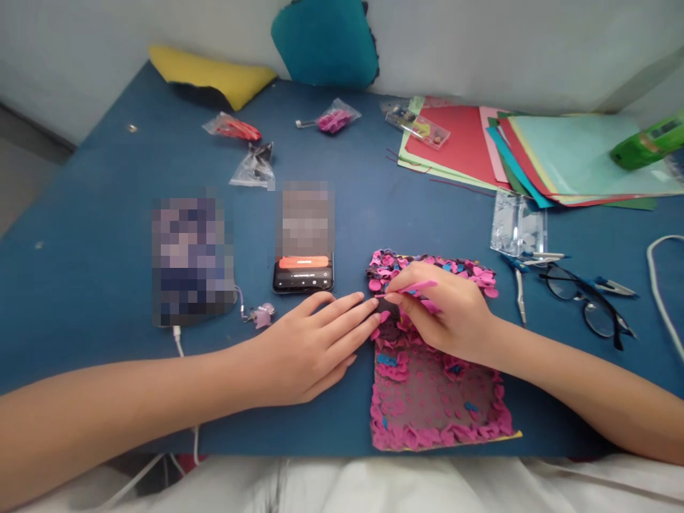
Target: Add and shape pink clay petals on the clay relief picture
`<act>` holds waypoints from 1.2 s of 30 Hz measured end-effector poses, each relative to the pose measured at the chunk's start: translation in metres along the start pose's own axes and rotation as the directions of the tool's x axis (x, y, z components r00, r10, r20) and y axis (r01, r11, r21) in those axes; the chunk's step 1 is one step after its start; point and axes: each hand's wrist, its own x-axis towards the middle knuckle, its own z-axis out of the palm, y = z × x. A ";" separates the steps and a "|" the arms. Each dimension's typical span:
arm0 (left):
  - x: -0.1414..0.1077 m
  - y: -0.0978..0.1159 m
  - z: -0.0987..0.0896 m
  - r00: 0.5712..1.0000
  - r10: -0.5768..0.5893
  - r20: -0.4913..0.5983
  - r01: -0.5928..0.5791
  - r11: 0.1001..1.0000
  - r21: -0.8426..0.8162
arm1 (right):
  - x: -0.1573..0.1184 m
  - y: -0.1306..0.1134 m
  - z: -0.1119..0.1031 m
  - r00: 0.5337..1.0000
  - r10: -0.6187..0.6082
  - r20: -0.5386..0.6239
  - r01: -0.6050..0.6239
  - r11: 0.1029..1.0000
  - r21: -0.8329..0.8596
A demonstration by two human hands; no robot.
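A decorated rectangular piece [427,385] lies on the table before me, covered in pink, black and blue petal-like bits. Its lower half is a brownish base with pink dots and a ruffled pink border. My right hand [446,306] rests over its upper part, thumb and fingers pinched on a slim pink tool [422,286] whose tip points left. What kind of tool it is I cannot make out. Stretched out flat, my left hand [320,345] has its fingertips at the piece's left edge, near a dark patch [388,308].
A phone [303,274] and a blurred tablet-like item [193,263] lie to the left. Small plastic bags [254,165] are behind. Coloured sheets [459,142], a green bottle-like object [649,142], spectacles [582,299], a compass-like instrument [519,285] and a white cable [660,285] occupy the right.
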 end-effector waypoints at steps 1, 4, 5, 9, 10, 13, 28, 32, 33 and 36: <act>0.000 0.000 0.000 1.000 0.002 -0.001 -0.002 1.000 -0.002 | 0.000 0.000 0.000 1.000 -0.005 0.003 0.005 1.000 -0.002; 0.001 -0.001 0.001 1.000 0.007 -0.004 -0.007 1.000 -0.009 | 0.001 -0.001 0.003 0.999 -0.030 0.011 0.031 1.000 -0.008; 0.001 0.000 0.001 1.000 0.008 -0.005 -0.009 1.000 -0.008 | 0.001 -0.001 0.004 0.999 -0.036 0.017 0.036 0.999 -0.011; 0.000 0.000 0.001 1.000 0.006 -0.014 -0.006 1.000 0.005 | 0.001 -0.003 0.007 0.998 -0.044 0.047 0.045 0.999 -0.023; 0.000 0.000 0.001 1.000 0.007 -0.016 -0.007 1.000 0.008 | 0.001 -0.004 0.006 0.997 -0.046 0.054 0.047 0.999 -0.022; 0.001 0.000 0.000 1.000 0.013 -0.018 -0.013 1.000 0.009 | 0.002 -0.006 0.002 0.999 -0.044 0.024 0.044 0.999 0.000; 0.002 0.001 0.000 1.000 0.005 -0.012 -0.005 1.000 0.000 | -0.001 -0.003 0.003 0.999 -0.047 0.017 0.048 0.998 -0.034; 0.001 0.001 0.000 1.000 0.010 0.001 -0.010 1.000 -0.007 | -0.001 -0.004 0.003 0.998 -0.046 0.040 0.047 0.999 -0.024; 0.001 0.001 0.000 1.000 0.009 0.004 -0.009 1.000 -0.008 | -0.001 -0.004 0.002 0.999 -0.040 0.032 0.041 0.999 -0.023; 0.001 0.001 -0.001 1.000 0.008 0.001 -0.008 1.000 -0.010 | 0.001 -0.005 -0.002 1.000 -0.008 -0.004 0.008 1.000 0.013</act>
